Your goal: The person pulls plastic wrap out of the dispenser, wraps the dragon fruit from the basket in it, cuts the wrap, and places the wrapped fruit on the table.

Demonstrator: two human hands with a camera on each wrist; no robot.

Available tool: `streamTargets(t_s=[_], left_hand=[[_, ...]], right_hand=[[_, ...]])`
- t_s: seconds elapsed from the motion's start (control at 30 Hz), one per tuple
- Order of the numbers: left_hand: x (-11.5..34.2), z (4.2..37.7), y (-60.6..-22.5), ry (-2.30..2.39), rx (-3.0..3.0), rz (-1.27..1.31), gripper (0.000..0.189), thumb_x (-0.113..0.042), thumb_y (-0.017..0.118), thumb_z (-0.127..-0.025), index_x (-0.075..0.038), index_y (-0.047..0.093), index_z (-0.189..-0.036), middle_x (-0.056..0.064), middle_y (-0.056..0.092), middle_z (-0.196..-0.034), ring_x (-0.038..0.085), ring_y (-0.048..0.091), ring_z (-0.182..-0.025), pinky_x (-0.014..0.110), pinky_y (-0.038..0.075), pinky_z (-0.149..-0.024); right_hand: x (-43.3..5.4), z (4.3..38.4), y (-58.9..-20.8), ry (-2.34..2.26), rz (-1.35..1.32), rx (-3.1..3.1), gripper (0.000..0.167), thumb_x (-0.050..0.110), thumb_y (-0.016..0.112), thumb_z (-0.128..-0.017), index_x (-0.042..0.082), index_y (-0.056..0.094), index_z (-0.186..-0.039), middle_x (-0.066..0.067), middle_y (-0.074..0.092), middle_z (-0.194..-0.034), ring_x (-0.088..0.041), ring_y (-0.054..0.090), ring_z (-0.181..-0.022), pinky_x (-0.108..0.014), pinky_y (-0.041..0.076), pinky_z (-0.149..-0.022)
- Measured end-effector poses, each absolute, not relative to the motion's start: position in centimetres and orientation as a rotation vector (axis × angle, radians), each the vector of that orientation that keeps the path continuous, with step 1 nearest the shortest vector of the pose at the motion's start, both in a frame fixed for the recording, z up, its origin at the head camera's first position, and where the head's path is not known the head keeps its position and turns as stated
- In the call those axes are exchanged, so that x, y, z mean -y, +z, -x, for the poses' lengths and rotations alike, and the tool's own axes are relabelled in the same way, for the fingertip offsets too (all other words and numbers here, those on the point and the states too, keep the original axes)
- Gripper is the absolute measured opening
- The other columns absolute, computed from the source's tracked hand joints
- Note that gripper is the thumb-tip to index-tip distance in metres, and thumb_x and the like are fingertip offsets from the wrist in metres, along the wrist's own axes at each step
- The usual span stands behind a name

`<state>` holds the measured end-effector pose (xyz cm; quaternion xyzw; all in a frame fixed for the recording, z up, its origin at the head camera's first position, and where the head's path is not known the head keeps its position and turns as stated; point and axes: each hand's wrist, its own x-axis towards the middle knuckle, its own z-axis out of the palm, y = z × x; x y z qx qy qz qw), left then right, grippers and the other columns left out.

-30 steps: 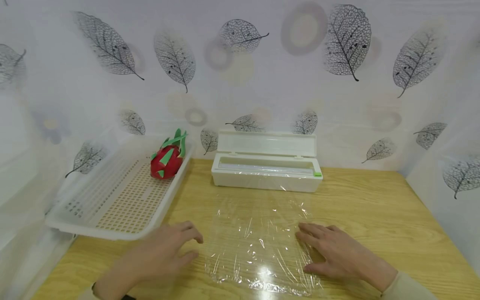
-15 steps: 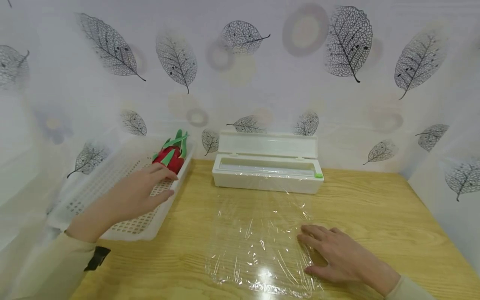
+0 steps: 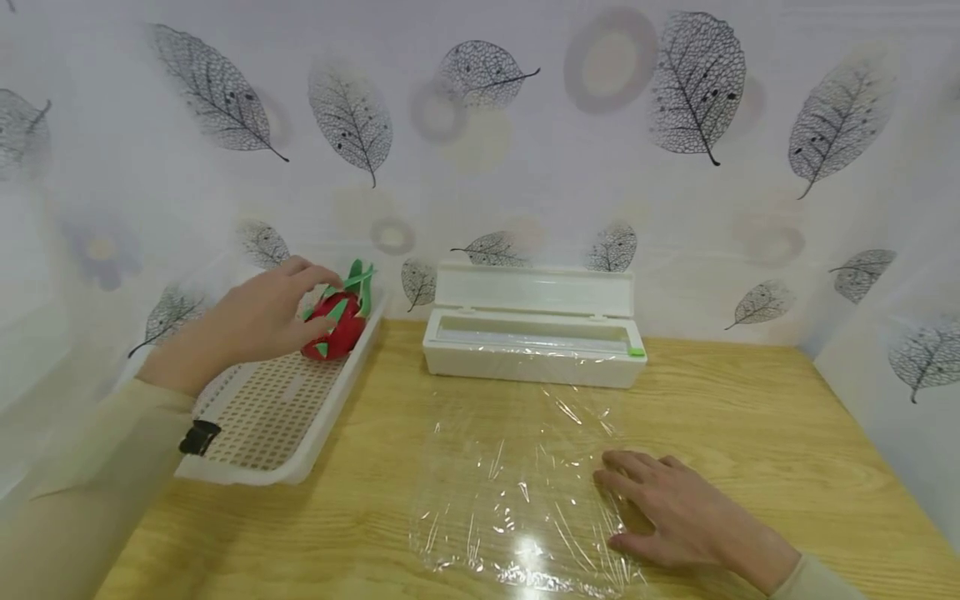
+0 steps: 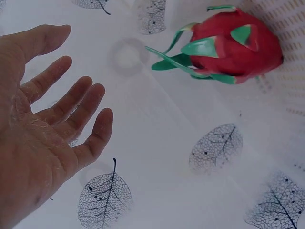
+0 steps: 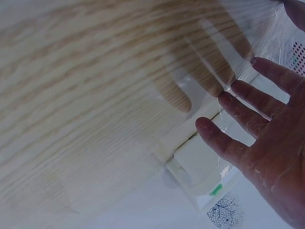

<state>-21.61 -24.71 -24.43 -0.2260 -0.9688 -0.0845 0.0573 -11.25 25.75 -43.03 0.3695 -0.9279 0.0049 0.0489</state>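
Note:
A red dragon fruit with green leafy tips lies at the far right end of the white perforated basket. My left hand is over the basket beside the fruit, thumb and fingers spread; in the left wrist view the fingers stand apart from the dragon fruit. A sheet of clear cling film stretches toward me from a white dispenser box whose lid is raised. On the film's right edge my right hand rests, its fingers extended; the right wrist view shows its fingertips by the film.
A green piece sits at the right end of the dispenser's front edge. Behind the wooden table hangs a pale curtain printed with dark leaves. The basket takes up the table's left side.
My left hand has moved from beside the film's left edge up and left to the dragon fruit in the basket. The right hand has stayed on the film.

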Motion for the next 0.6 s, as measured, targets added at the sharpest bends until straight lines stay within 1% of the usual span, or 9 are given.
streamTargets(t_s=[0.03,0.13,0.17,0.37,0.6], left_hand=[[24.8,22.0,-24.4,-0.269,2.941,0.669,0.045,-0.023,0.069,-0.095,-0.01,0.057,-0.137,0.023,0.056,-0.135,0.033,0.065,-0.095,0.052,0.056,-0.076],[25.2,23.3,-24.4,-0.32,2.963,0.62,0.049,-0.024,0.068,-0.096,-0.01,0.054,-0.141,0.025,0.051,-0.139,0.04,0.059,-0.115,0.059,0.054,-0.085],[25.5,23.7,-24.4,-0.334,2.972,0.609,0.05,-0.024,0.067,-0.096,-0.009,0.052,-0.142,0.026,0.049,-0.14,0.042,0.058,-0.117,0.061,0.053,-0.086],[26.7,25.9,-25.4,-0.378,3.048,0.55,0.057,-0.024,0.065,-0.096,-0.006,0.046,-0.146,0.031,0.042,-0.145,0.047,0.05,-0.123,0.067,0.048,-0.094],[28.0,28.1,-27.0,-0.418,3.121,0.513,0.064,-0.029,0.066,-0.097,-0.002,0.04,-0.149,0.036,0.042,-0.142,0.052,0.044,-0.127,0.071,0.043,-0.098]], right_hand=[[-25.8,11.2,-43.0,0.011,-1.126,2.826,0.075,0.074,0.06,-0.087,0.02,0.061,-0.139,-0.01,0.059,-0.143,-0.032,0.064,-0.121,-0.058,0.057,-0.087],[-25.9,11.2,-43.0,0.003,-1.129,2.819,0.076,0.075,0.06,-0.087,0.02,0.061,-0.139,-0.01,0.06,-0.143,-0.032,0.064,-0.121,-0.058,0.057,-0.087],[-25.9,11.2,-43.0,0.004,-1.131,2.819,0.076,0.075,0.06,-0.087,0.02,0.061,-0.139,-0.01,0.06,-0.143,-0.032,0.065,-0.121,-0.058,0.056,-0.087],[-26.0,11.2,-43.0,0.006,-1.133,2.829,0.076,0.076,0.059,-0.087,0.02,0.06,-0.139,-0.01,0.059,-0.143,-0.032,0.064,-0.121,-0.058,0.056,-0.087],[-26.2,11.1,-42.8,0.004,-1.121,2.875,0.077,0.074,0.061,-0.086,0.02,0.058,-0.141,-0.01,0.058,-0.145,-0.032,0.063,-0.124,-0.059,0.055,-0.09]])
